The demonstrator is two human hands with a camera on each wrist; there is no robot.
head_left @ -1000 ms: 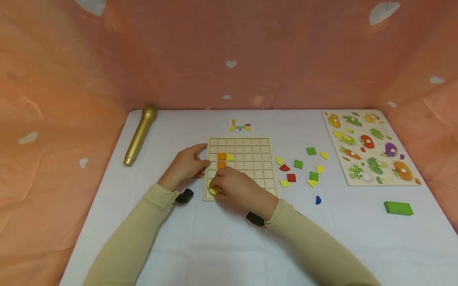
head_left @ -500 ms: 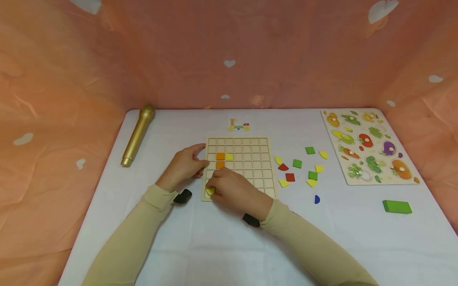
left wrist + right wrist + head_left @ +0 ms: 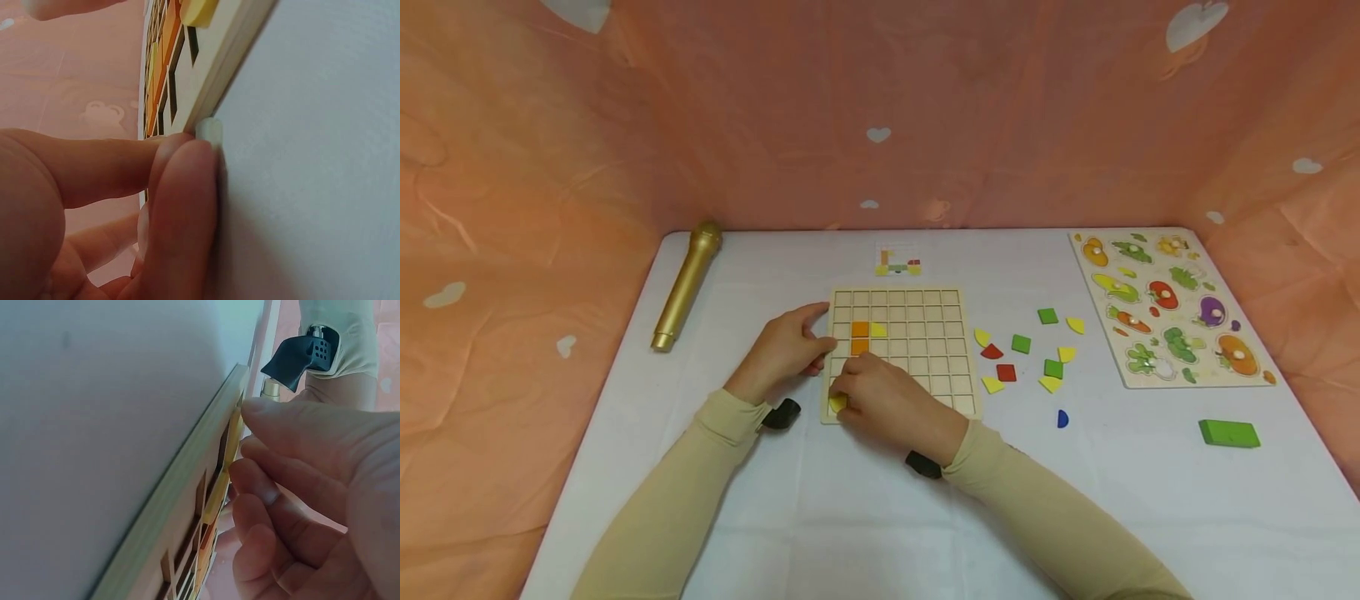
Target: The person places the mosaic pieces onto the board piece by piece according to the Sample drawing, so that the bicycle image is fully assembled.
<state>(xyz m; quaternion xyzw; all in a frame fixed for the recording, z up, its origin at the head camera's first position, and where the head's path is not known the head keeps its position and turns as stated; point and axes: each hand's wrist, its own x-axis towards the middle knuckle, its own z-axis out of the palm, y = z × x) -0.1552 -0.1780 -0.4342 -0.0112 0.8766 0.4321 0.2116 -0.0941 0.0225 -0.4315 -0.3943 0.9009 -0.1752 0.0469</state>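
Note:
The wooden grid board [image 3: 934, 329] lies in the middle of the table. My left hand [image 3: 782, 346] holds its left edge; in the left wrist view fingertips [image 3: 187, 165] meet that edge at table level. At the near left corner my right hand [image 3: 891, 400] pinches a yellow quarter-circle piece [image 3: 837, 404], partly hidden by the fingers. In the right wrist view the thumb touches this piece [image 3: 234, 431], and another yellow piece [image 3: 215, 494] shows beside it. Farther up the board sit two orange squares, one above the other [image 3: 860, 330], with a yellow quarter-circle [image 3: 877, 330] beside the upper one.
Several loose pieces lie right of the board, among them a red square [image 3: 1006, 372], a green square [image 3: 1021, 343] and a blue half-circle [image 3: 1062, 418]. A pattern card [image 3: 898, 259], gold microphone [image 3: 687, 287], vegetable puzzle [image 3: 1176, 308] and green block [image 3: 1228, 433] surround it.
The whole head view has shifted slightly. My right hand stays at the board's near left corner, its fingers moving slightly over the yellow piece; my left hand keeps its place at the edge.

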